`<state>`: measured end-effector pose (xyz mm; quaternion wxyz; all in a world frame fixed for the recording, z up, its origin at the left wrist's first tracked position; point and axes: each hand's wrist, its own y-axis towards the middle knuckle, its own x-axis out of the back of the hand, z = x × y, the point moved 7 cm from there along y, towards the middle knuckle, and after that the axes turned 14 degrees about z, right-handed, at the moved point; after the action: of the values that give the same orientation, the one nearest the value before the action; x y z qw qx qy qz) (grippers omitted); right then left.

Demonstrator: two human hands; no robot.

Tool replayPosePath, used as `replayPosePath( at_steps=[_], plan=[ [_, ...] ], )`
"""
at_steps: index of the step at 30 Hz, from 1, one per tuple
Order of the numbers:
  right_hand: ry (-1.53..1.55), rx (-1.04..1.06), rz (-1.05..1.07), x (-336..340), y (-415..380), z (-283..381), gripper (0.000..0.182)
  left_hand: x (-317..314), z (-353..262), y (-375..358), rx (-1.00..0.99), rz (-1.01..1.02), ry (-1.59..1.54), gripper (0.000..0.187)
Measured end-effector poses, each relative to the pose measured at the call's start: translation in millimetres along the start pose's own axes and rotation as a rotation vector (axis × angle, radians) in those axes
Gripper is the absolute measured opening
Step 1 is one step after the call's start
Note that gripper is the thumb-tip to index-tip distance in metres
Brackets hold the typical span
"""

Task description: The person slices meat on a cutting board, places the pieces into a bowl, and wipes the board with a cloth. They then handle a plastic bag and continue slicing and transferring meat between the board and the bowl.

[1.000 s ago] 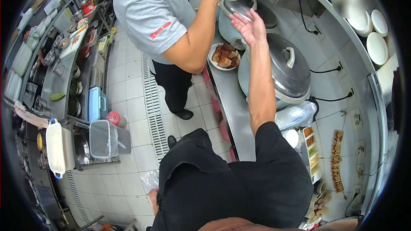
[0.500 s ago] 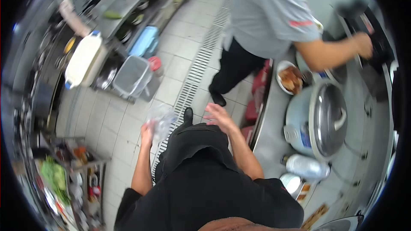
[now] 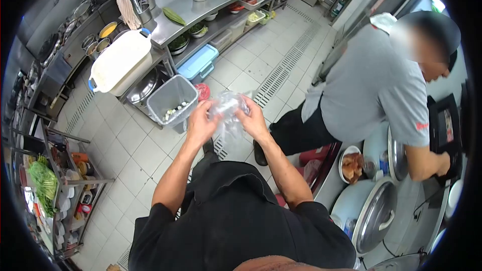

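A clear plastic bag (image 3: 228,113) hangs crumpled in front of me, held between both hands at waist height. My left hand (image 3: 202,123) grips its left edge with the fingers closed. On the other side, my right hand (image 3: 252,119) pinches the bag's upper right part. Beyond the bag, on the floor side, are a grey plastic bin (image 3: 173,95) with small whitish pieces inside and a round red lid (image 3: 202,92).
To the right a co-worker (image 3: 371,80) in a grey shirt leans toward a dark device. Large lidded pots (image 3: 374,216) and a bowl of brown food (image 3: 352,166) stand on the right counter. Ahead left are a steel table (image 3: 183,2) and a white tub (image 3: 120,62); a vegetable shelf (image 3: 75,183) stands at lower left.
My right hand has come over to the bag and closed on it; my left hand has moved forward and right with it. My view has turned, and the co-worker appears farther right.
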<state>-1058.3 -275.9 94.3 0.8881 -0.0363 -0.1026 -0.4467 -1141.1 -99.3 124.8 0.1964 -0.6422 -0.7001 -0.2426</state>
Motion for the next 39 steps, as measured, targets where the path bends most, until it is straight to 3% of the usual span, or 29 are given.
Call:
replayPosePath(
  at_steps=[1, 4, 6, 8, 9, 12, 13, 16, 17, 18, 20, 21, 23, 25, 27, 29, 30, 31, 32, 33, 34, 36, 39],
  plan=[
    [-0.014, 0.021, 0.007, 2.6, 27.4, 7.8, 0.044, -3.1, 47.3, 28.1, 0.089, 0.01, -0.264, 0.042],
    [-0.226, 0.062, -0.115, 27.3, 103.4, 16.2, 0.04, 29.9, 68.4, 90.8, 0.055, -0.13, -1.261, 0.031],
    [-0.378, -0.015, -0.139, 45.9, 148.8, 14.2, 0.036, 37.3, 63.0, 125.3, 0.077, 0.014, -1.486, 0.023],
    [0.444, -0.091, -0.119, 51.2, 192.6, -7.2, 0.031, 32.7, 64.6, 162.6, 0.157, 0.181, -1.708, 0.023],
    [0.858, -0.127, -0.11, 48.7, 209.5, -17.4, 0.029, 33.5, 69.4, 179.9, 0.104, 0.357, -1.581, 0.022],
    [1.251, -0.246, -0.01, 64.2, 247.2, -14.9, 0.026, 49.4, 104.4, 235.1, -0.028, 0.447, -0.762, 0.018],
    [1.19, -0.252, 0.061, 62.4, 254.3, -5.6, 0.025, 57.3, 125.1, 258.8, 0.11, 0.312, -0.548, 0.018],
    [0.647, -0.184, 0.293, 68.6, 277.1, -6.1, 0.029, 79.1, 167.8, 326.3, 0.221, -0.257, -1.067, 0.009],
    [0.064, -0.185, 0.304, 74.8, 288.0, -2.3, 0.033, 70.5, 170.2, 345.5, 0.231, -0.15, -1.192, 0.008],
    [-0.457, -0.139, 0.181, 90.1, 303.9, 4.3, 0.034, 64.3, 167.6, 362.5, 0.239, -0.042, -1.314, 0.008],
    [-0.258, -0.31, -0.101, 127.2, 341.7, -39.5, 0.031, 50.3, 160.6, 394.3, 0.25, 0.179, -1.55, 0.008],
    [0.134, -0.289, -0.143, 144.3, 370.4, -61.8, 0.03, 38.6, 154.1, 408.6, 0.18, 0.51, -1.687, 0.014],
    [0.92, -0.241, -0.213, 176.8, 421.0, -99.1, 0.028, 42.1, 126.2, 436.6, 0.104, 0.509, -1.219, 0.013],
    [1.109, -0.167, 0.062, 196.7, 458.2, -98.7, 0.026, 44.7, 131.9, 477.5, 0.091, 0.464, -0.732, 0.014],
    [1.277, -0.191, 0.345, 203.5, 487.1, -100.1, 0.024, 51.3, 160.8, 527.8, 0.182, 0.126, -0.699, 0.014],
    [0.811, -0.242, 0.447, 211.4, 509.6, -83.0, 0.023, 64.6, 182.9, 571.7, 0.265, -0.18, -0.668, 0.017],
    [0.57, -0.248, 0.496, 214.4, 526.8, -68.9, 0.023, 69.8, 180.3, 591.4, 0.188, -0.285, -0.612, 0.019],
    [0.29, -0.222, 0.416, 222.1, 545.5, -57.1, 0.024, 74.7, 177.0, 606.9, 0.117, -0.388, -0.548, 0.021],
    [0.247, -0.237, 0.265, 241.6, 570.8, -78.6, 0.024, 76.9, 175.0, 614.3, 0.06, -0.481, -0.478, 0.022],
    [0.206, -0.258, 0.112, 262.8, 602.6, -112.1, 0.023, 79.7, 150.4, 622.9, 0.021, -0.407, -0.403, 0.026],
    [0.155, -0.274, -0.047, 286.0, 628.4, -131.8, 0.023, 74.3, 132.8, 628.8, -0.018, -0.336, -0.516, 0.027],
    [0.103, -0.341, -0.024, 316.4, 672.9, -123.5, 0.02, 60.9, 100.0, 643.4, -0.116, -0.199, -0.749, 0.028],
    [0.021, -0.335, 0.065, 330.4, 731.7, -109.8, 0.018, 63.6, 66.2, 672.1, -0.177, -0.005, 0.005, 0.038]
  ],
)
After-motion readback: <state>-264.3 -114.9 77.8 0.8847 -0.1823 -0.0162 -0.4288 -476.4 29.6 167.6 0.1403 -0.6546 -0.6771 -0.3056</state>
